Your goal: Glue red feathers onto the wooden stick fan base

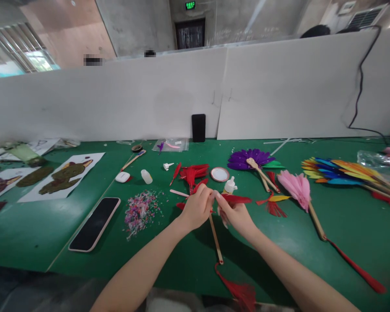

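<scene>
My left hand (pixel 197 209) and my right hand (pixel 234 212) meet over the middle of the green table (pixel 169 255). Both are closed around the top of a wooden fan stick (pixel 216 241) that ends in a red tassel (pixel 240 291). The left hand pinches the stick's head among red feathers. A red feather (pixel 236 199), pinched in the fingers of the right hand, sticks out to the right. More loose red feathers (pixel 193 172) lie just beyond the hands, beside a small glue bottle (pixel 230 185).
A phone (pixel 95 223) lies at the left, next to a pile of coloured bits (pixel 141 209). Finished feather fans, purple (pixel 248 158), pink (pixel 296 185) and multicoloured (pixel 341 171), lie at the right. A round lid (pixel 219 174), white panels behind, paper pictures (pixel 62 177) far left.
</scene>
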`<state>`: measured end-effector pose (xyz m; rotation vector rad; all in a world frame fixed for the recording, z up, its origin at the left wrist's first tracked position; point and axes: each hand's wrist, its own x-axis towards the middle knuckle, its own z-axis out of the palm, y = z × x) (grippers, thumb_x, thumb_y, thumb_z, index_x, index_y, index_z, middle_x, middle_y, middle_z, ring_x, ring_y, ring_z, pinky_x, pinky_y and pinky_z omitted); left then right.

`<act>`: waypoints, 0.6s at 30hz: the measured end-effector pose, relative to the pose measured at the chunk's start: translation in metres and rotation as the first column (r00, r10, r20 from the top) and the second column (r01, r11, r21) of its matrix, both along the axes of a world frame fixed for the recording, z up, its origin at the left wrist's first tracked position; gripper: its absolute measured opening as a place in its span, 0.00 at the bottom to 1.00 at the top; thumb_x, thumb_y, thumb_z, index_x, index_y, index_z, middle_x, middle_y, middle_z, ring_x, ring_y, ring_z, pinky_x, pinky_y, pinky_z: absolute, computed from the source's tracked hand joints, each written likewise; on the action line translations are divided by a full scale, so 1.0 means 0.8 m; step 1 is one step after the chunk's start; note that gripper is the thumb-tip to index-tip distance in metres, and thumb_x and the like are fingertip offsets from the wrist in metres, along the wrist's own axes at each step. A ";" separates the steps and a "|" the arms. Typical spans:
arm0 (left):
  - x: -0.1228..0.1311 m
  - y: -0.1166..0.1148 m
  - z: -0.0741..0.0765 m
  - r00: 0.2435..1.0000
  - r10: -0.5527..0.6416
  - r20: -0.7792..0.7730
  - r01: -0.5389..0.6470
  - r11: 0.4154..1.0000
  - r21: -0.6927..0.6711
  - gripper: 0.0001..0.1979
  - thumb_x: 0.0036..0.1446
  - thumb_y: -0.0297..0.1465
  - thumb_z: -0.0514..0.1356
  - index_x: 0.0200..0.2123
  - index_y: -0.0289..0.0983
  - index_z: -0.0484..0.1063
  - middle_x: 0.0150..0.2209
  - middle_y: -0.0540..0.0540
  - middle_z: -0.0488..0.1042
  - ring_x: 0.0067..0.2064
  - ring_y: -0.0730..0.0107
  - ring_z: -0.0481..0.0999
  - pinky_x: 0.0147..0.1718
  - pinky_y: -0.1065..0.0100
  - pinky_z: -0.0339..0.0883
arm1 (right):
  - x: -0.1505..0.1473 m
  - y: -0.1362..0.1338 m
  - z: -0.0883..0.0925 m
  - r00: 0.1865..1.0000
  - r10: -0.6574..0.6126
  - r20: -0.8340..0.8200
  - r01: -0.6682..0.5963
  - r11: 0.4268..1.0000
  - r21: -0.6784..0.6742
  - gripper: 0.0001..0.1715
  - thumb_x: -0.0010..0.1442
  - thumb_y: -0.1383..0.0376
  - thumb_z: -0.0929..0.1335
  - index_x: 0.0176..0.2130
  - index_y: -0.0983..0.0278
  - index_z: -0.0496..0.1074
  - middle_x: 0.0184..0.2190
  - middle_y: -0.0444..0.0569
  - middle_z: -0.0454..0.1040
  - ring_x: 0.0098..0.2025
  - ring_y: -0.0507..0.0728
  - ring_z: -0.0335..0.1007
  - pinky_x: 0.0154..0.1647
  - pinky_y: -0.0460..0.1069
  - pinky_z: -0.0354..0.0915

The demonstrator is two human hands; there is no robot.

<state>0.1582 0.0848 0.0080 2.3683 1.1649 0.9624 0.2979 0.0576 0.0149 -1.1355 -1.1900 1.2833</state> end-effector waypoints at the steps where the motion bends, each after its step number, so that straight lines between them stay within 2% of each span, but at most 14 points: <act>1: 0.001 -0.001 0.000 1.000 -0.004 -0.001 0.004 1.000 0.000 0.12 0.66 0.32 0.41 0.36 0.37 0.62 0.34 0.46 0.63 0.32 0.68 0.66 0.30 0.67 0.63 | 0.000 0.001 -0.001 1.000 -0.009 0.014 0.009 1.000 0.019 0.31 0.56 0.43 0.66 0.16 0.61 0.59 0.07 0.37 0.55 0.10 0.47 0.53 0.11 0.43 0.53; 6: 0.006 -0.005 0.000 0.999 0.004 0.052 -0.003 1.000 -0.006 0.13 0.67 0.33 0.41 0.35 0.38 0.61 0.32 0.48 0.62 0.31 0.69 0.66 0.30 0.68 0.62 | -0.001 0.003 -0.006 1.000 0.008 -0.028 -0.006 0.999 0.038 0.32 0.58 0.42 0.62 0.18 0.62 0.62 0.07 0.38 0.57 0.09 0.46 0.53 0.10 0.42 0.54; 11: 0.006 -0.005 -0.001 0.999 0.007 0.041 -0.008 0.999 0.031 0.12 0.67 0.35 0.43 0.35 0.38 0.61 0.32 0.48 0.62 0.31 0.70 0.67 0.28 0.69 0.62 | -0.002 0.000 -0.011 1.000 -0.004 -0.028 0.005 1.000 0.028 0.32 0.58 0.42 0.63 0.16 0.62 0.61 0.06 0.37 0.57 0.08 0.46 0.52 0.08 0.41 0.53; 15: 0.004 -0.002 -0.006 0.999 0.024 -0.034 -0.020 0.993 0.116 0.13 0.67 0.36 0.42 0.36 0.37 0.62 0.33 0.47 0.63 0.30 0.69 0.67 0.25 0.69 0.60 | -0.007 -0.003 -0.008 0.997 -0.021 -0.073 0.020 1.000 -0.011 0.33 0.57 0.42 0.63 0.15 0.62 0.59 0.05 0.37 0.55 0.07 0.45 0.50 0.07 0.41 0.50; 18: 0.004 0.000 -0.010 0.995 0.056 -0.078 -0.037 0.972 0.233 0.15 0.67 0.36 0.42 0.34 0.37 0.63 0.32 0.46 0.64 0.30 0.68 0.67 0.25 0.69 0.60 | -0.012 -0.006 -0.004 0.986 -0.023 -0.165 0.012 0.998 -0.068 0.33 0.56 0.42 0.64 0.14 0.62 0.58 0.04 0.36 0.53 0.06 0.45 0.48 0.06 0.41 0.48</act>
